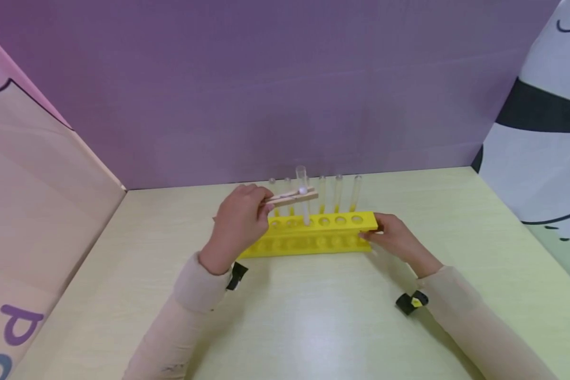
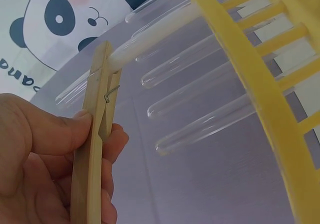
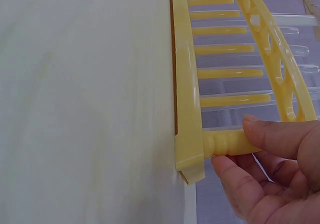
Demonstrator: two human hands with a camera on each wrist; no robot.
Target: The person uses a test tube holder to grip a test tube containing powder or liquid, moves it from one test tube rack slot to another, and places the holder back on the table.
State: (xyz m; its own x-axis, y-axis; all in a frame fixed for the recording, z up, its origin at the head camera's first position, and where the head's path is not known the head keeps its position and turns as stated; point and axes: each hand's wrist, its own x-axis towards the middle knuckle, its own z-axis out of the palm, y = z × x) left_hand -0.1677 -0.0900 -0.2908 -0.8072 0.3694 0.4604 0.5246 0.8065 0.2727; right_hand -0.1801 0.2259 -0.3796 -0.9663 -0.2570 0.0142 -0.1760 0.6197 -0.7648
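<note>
My left hand [image 1: 241, 224] grips a wooden test tube clamp [image 1: 291, 199], its thumb along one arm of the clamp in the left wrist view. Held in the clamp's far end is a clear test tube [image 1: 301, 174] with whitish contents. It stands nearly upright, its lower end at a hole in the top shelf of the yellow test tube rack [image 1: 313, 229]. With thumb and fingers, my right hand [image 1: 395, 237] holds the rack's right end post [image 3: 232, 142]. Behind the shelf, several clear test tubes [image 1: 339, 195] sit upside down over yellow pegs [image 3: 230, 73].
The rack stands on a pale wood-grain table [image 1: 313, 316]. A purple panel [image 1: 285, 95] rises behind it. Printed side panels stand at left [image 1: 38, 184] and right [image 1: 541, 174]. Black straps [image 1: 412, 302] are on both wrists.
</note>
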